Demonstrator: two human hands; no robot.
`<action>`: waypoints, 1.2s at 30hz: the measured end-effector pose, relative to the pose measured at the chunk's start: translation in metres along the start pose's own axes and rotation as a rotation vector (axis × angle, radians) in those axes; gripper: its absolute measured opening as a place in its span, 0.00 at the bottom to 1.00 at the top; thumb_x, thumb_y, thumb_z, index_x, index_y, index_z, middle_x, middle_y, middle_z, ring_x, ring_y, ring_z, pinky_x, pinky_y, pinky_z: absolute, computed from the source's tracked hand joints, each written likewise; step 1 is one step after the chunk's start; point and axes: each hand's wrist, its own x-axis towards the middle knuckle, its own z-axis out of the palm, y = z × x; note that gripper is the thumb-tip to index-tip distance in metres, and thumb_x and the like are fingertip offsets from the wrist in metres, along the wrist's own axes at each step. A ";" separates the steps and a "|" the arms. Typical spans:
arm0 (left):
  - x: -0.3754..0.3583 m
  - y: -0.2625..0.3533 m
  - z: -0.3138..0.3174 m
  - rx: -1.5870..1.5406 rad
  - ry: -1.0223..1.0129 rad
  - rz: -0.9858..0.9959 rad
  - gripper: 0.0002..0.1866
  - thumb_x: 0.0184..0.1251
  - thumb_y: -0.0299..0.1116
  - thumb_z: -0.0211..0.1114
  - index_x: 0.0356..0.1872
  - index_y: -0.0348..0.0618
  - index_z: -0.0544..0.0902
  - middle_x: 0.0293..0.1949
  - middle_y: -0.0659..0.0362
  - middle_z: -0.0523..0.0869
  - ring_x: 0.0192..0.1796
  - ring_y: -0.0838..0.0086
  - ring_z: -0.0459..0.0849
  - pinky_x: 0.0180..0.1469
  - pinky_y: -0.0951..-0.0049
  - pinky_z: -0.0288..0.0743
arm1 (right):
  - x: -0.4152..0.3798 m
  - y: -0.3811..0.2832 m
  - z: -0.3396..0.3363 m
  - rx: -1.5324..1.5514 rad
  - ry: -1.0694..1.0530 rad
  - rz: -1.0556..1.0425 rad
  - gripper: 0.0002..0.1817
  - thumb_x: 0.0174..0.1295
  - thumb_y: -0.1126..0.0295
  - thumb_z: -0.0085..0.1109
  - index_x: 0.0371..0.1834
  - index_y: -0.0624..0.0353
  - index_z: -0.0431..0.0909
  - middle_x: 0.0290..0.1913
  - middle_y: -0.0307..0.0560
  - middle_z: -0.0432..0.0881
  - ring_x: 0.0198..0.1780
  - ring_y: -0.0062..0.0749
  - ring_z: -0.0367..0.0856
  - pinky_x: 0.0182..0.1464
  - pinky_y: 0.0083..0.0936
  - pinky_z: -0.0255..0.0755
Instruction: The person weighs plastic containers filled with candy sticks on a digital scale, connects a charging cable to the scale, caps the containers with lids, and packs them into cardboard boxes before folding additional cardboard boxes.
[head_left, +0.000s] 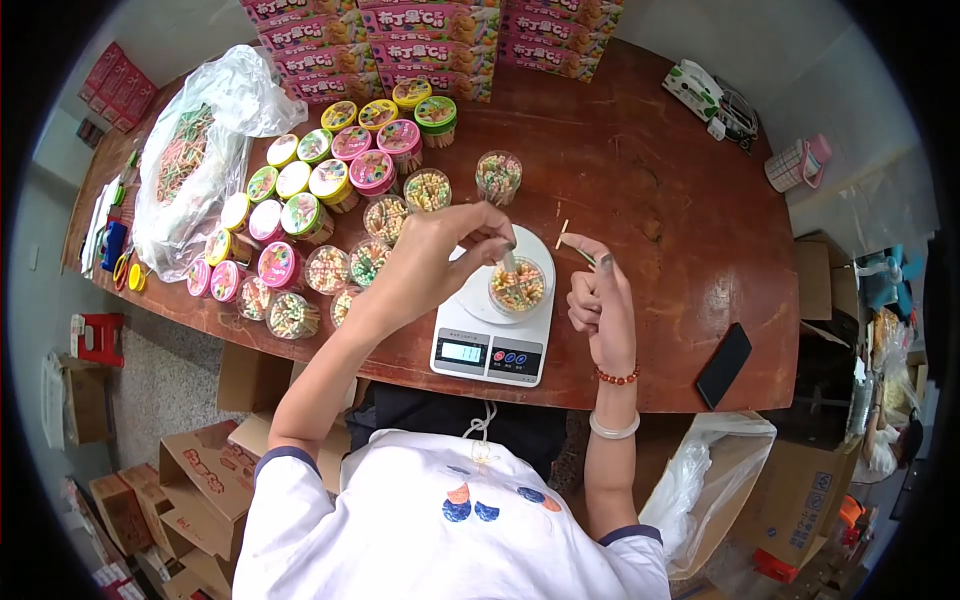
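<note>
Clear plastic cup; white glossy plastic scale; dark polished wood table; crinkled plastic bag.

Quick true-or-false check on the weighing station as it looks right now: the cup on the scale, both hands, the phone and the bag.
1. An open cup of sticks stands on the scale. True.
2. The left hand reaches over that cup. True.
3. The right hand rests flat on the phone. False: it is raised beside the scale, pinching a stick; the phone lies apart.
4. The plastic bag of loose sticks lies right of the scale. False: it lies far left.
5. Every cup has a lid. False: several stand open.
</note>
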 end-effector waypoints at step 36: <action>-0.042 -0.028 0.010 0.530 -0.139 0.344 0.21 0.69 0.36 0.71 0.63 0.53 0.87 0.64 0.56 0.85 0.63 0.58 0.81 0.68 0.54 0.73 | -0.014 0.073 0.044 -0.655 0.306 -0.371 0.39 0.50 0.68 0.87 0.68 0.60 0.80 0.18 0.31 0.60 0.21 0.11 0.57 0.25 0.16 0.55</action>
